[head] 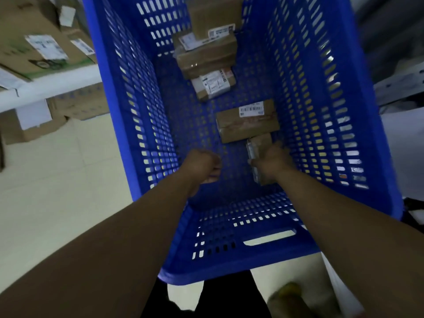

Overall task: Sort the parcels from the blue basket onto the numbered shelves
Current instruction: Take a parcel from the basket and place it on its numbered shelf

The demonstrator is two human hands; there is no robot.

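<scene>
Both my arms reach down into a deep blue slatted basket. My right hand grips a small brown parcel near the basket's floor, thumb on its left edge. My left hand hovers beside it with fingers curled, holding nothing. Just beyond lies a flat brown parcel with a white barcode label. Further back, a labelled small parcel sits under a stack of brown boxes leaning on the far wall.
A white shelf board at the left carries large cardboard cartons with labels; more cartons stand beneath it on the pale tiled floor. White sacks or bags lie to the right of the basket.
</scene>
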